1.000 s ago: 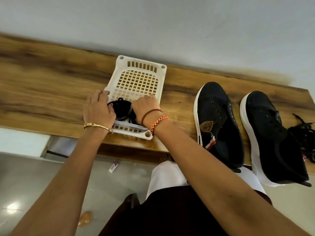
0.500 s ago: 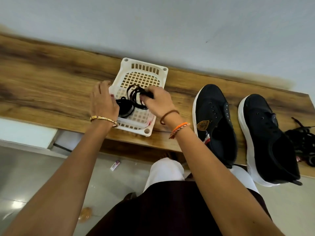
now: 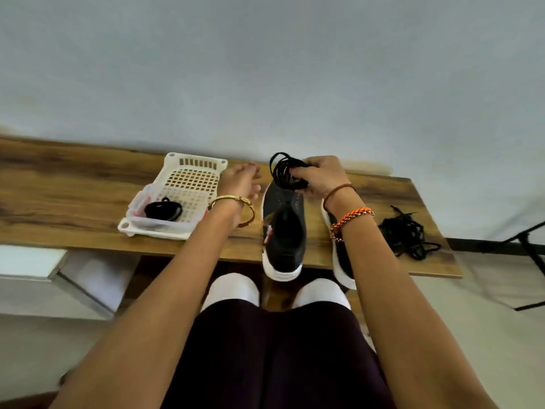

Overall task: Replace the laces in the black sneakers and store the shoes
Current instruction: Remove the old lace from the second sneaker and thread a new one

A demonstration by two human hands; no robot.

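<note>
Two black sneakers with white soles stand on the wooden shelf, toes toward the wall. The left sneaker (image 3: pixel 283 231) shows bare eyelets; the right sneaker (image 3: pixel 342 261) is mostly hidden behind my right forearm. My right hand (image 3: pixel 320 175) grips a coiled black lace (image 3: pixel 284 169) above the left sneaker's toe. My left hand (image 3: pixel 240 180) hovers open between the white basket (image 3: pixel 177 163) and that sneaker, holding nothing. A second coiled black lace (image 3: pixel 163 210) lies in the basket.
A loose tangle of black laces (image 3: pixel 408 234) lies on the wooden shelf (image 3: pixel 59 199) right of the sneakers. A grey wall rises behind. A black stand leg (image 3: pixel 501 246) is at far right. My knees sit below the shelf edge.
My right hand lifted one coiled lace out of the basket and carried it right, over the left sneaker. My left hand left the basket and followed to the right.
</note>
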